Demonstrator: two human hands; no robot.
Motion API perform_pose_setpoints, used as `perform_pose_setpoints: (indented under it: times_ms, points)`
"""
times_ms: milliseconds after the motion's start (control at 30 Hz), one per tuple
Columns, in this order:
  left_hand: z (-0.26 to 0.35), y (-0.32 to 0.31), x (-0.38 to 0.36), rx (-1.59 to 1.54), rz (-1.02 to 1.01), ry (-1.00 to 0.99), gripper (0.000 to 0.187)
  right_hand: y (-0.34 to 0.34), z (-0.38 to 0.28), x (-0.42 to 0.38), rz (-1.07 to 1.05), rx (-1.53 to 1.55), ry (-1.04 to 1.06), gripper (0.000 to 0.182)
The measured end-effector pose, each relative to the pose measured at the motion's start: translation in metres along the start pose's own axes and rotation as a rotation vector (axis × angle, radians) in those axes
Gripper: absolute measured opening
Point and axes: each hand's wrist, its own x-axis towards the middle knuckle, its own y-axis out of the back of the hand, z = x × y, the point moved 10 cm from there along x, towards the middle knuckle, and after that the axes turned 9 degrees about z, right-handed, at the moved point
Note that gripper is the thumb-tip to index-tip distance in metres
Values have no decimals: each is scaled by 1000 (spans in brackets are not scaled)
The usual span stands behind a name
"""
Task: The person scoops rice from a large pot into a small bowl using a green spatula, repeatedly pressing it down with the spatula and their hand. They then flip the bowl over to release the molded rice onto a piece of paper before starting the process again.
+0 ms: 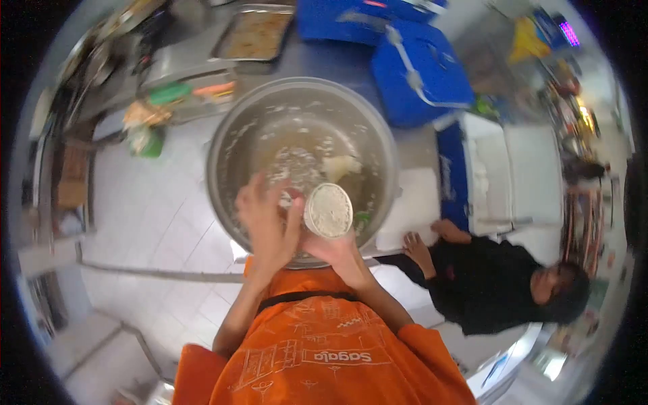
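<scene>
A large round metal pot [221,135] stands in front of me, its inside dotted with white grains and bits. My right hand [331,248] grips a round cup [329,210] over the near part of the pot, its mouth filled to the rim with pale, grainy food. Left of the cup, my left hand [265,219] hangs over the pot with fingers apart and slightly blurred, the thumb close to the cup's side. Something small and reddish [291,194] shows beside the left thumb. Inside the pot lie a pale lump [342,166] and a green piece [362,219].
A tray of brownish food [258,35] sits at the back left. Behind right is a blue cooler box [422,74] with a white handle; an opened white-lined cooler [486,175] stands to the right. A person in black [482,287] is close by on the right, hands near a white surface.
</scene>
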Motion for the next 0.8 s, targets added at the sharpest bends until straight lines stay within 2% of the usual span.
perform_pose_setpoints:
  times_ms: [33, 67, 100, 133, 167, 200, 233, 300, 333, 400, 433, 467, 500, 533, 600, 633, 667, 700, 733, 767, 800]
  points:
    - [5, 7, 6, -18, -2, -60, 40, 9, -19, -10, -42, 27, 51, 56]
    - [3, 14, 5, -183, 13, -21, 34, 19, -40, -23, -86, 46, 100, 53]
    - [-24, 10, -2, -349, 11, 127, 26, 29, -60, -36, -136, 58, 141, 52]
    - [-33, 15, -5, -387, 25, 259, 18, 36, -78, -50, -194, 65, 174, 52]
    - [-44, 15, -8, -367, 18, 266, 16, 61, -114, -65, 114, -385, 301, 56]
    - [-54, 12, -12, -377, 1, 250, 16, 85, -141, -72, 155, -597, 418, 52]
    - [-70, 5, -19, -367, -48, 297, 15, 108, -162, -76, 197, -812, 527, 59]
    - [-79, -4, -26, -357, -97, 338, 13, 173, -181, -74, 347, 197, 388, 60]
    - [-77, -4, -26, -356, -83, 319, 13, 191, -189, -68, 348, 202, 393, 60]
    - [-71, -7, -26, -356, -75, 295, 13, 257, -213, -66, 679, -51, 596, 55]
    - [-68, -14, -27, -376, -120, 303, 12, 286, -212, -41, 680, -48, 598, 55]
    - [-64, -22, -28, -397, -165, 313, 12, 303, -239, -37, 943, -724, 866, 55]
    - [-63, -28, -27, -395, -161, 317, 12, 283, -255, -32, 1142, -1444, 1086, 55]
    - [-57, -37, -25, -382, -183, 247, 12, 280, -260, -21, 1134, -1445, 1081, 55]
    - [-46, -35, -28, -355, -225, 174, 12, 299, -248, 0, 1274, -1712, 581, 55]
    - [-35, -30, -23, -312, -219, 143, 12, 283, -265, -24, 1386, -1643, 752, 60]
    - [-29, -28, -19, -271, -206, 115, 12, 276, -278, -36, 1387, -1634, 758, 60]
    - [-29, -27, -21, -267, -208, 114, 12, 274, -292, -60, 1388, -1425, 878, 57]
    - [-36, -28, -24, -306, -220, 189, 11, 266, -300, -84, 1380, -1212, 986, 54]
    - [-43, -31, -27, -344, -234, 264, 12, 242, -302, -105, 1384, -1210, 979, 54]
    - [-40, -35, -26, -345, -237, 262, 12, 226, -289, -104, 1006, -618, 868, 50]
